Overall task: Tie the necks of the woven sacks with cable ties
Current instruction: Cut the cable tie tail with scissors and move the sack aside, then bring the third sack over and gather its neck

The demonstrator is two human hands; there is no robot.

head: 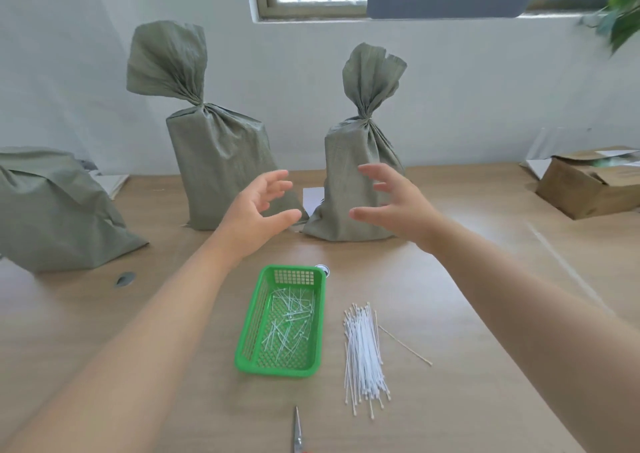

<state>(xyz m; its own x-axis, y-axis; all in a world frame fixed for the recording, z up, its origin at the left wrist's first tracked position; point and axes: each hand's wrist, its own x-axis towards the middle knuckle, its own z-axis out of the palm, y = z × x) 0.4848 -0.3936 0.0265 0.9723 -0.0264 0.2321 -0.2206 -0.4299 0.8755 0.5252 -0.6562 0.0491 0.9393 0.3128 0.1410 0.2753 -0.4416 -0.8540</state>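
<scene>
Both hands are empty, fingers spread and loosely bent. The left hand (258, 207) is just left of the woven sack (349, 155) and the right hand (391, 205) is before its right side; whether they touch it I cannot tell. The sack stands upright on the table (398, 279), its gathered neck (365, 118) well above the hands, and the cable ties (363, 352) lie beside the green basket (275, 371).

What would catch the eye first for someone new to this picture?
The left hand and the right hand, both open, reach toward a standing grey-green sack with a gathered neck. Nearer the camera lie a bright green basket and, right of it, a bundle of white cable ties.
</scene>
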